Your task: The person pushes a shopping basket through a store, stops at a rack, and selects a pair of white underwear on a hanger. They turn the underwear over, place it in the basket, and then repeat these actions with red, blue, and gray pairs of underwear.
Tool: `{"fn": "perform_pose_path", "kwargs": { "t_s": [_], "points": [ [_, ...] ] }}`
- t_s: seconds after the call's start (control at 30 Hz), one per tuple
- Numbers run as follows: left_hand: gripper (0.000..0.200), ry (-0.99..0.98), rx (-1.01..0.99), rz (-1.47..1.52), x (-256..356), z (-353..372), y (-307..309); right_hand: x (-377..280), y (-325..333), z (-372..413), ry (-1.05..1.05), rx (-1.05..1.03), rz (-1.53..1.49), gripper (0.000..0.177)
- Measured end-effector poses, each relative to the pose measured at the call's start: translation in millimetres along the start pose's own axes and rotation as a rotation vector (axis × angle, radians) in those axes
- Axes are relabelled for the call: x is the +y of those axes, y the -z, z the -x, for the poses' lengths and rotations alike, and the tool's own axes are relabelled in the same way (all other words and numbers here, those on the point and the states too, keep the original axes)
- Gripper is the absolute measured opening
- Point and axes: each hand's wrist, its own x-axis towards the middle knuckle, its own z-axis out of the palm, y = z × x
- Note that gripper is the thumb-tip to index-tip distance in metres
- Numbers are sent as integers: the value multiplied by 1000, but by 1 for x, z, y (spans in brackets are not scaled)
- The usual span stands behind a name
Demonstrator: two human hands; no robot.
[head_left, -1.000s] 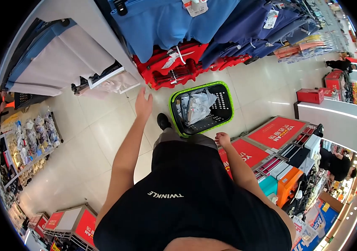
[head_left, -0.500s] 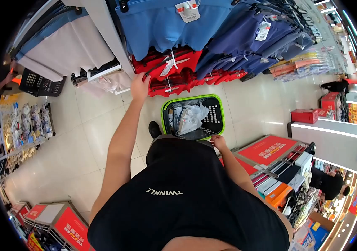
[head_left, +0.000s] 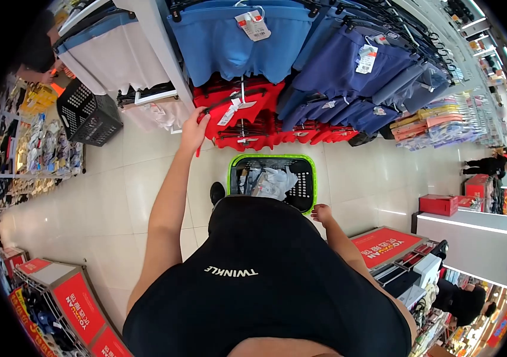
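"Why is our left grip (head_left: 194, 128) pinching the hanger (head_left: 220, 105)?"

"Probably we're steadying the red garment (head_left: 259, 107), hanging below the blue one (head_left: 238, 50). Our right grip (head_left: 323, 214) is sitting by the basket (head_left: 271, 156); whether closed, we can't tell."

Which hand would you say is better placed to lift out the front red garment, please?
Probably the left: the left hand is right at the end of the red garment's black hanger, while the right hand hangs low beside the green-rimmed shopping basket.

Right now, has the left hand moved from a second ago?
Yes: judged against the hanging blue garment, the left hand has moved closer, reaching the red garment's edge.
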Motion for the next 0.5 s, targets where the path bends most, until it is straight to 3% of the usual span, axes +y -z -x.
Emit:
{"fn": "perform_pose_path", "kwargs": {
  "t_s": [0.27,0.43,0.5],
  "points": [
    [27,-51,-90,-203,41,7,12,-11,-38,-10,44,-112,-7,21],
    [25,-107,-76,-231,57,14,20,-9,-57,-8,38,-124,-65,20],
    [24,-23,-128,-128,62,18,24,-5,-59,-9,40,-127,-77,20]
  ]
}}
